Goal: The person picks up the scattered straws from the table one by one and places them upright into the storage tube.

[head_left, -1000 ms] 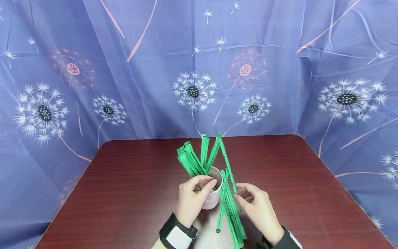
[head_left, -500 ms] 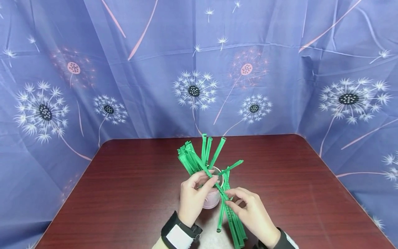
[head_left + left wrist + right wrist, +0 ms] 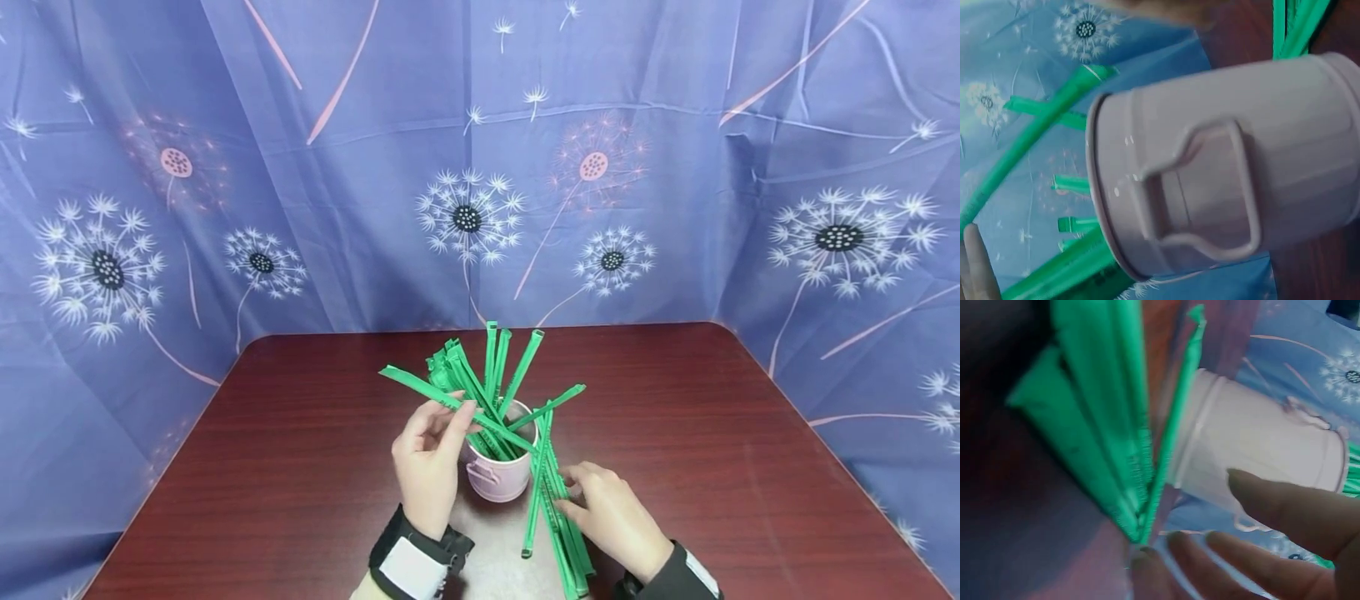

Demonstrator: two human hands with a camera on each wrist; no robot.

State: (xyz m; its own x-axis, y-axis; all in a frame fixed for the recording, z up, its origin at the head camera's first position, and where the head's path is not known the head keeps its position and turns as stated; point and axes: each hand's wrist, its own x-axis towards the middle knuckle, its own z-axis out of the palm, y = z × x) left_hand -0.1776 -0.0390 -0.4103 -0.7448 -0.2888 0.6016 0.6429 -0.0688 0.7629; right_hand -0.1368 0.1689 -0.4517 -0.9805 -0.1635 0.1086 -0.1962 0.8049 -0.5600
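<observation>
In the head view my left hand [image 3: 429, 467] pinches a green wrapped stick [image 3: 414, 382], long and thin, between thumb and fingers. This stick slants across the mouth of a small pale pink bucket [image 3: 498, 482]. The left wrist view shows the bucket's side handle [image 3: 1247, 187] and the held stick [image 3: 1025, 140], with one fingertip at it. My right hand [image 3: 611, 510] is beside a pile of green wrapped sticks [image 3: 562, 525] right of the bucket. Its thumb and fingers are apart in the right wrist view, with fingertips close to the pile's end [image 3: 1138, 531].
Several green wrapped sticks [image 3: 467, 383] stand leaning in the bucket, and another [image 3: 558, 404] juts out to the right. Everything rests on a dark red-brown table [image 3: 300, 467]. A blue dandelion-print cloth [image 3: 360, 208] hangs behind and at both sides.
My right hand has let go of a stick and drawn back to the pile. My left hand has moved left with that stick, turning it across the bucket.
</observation>
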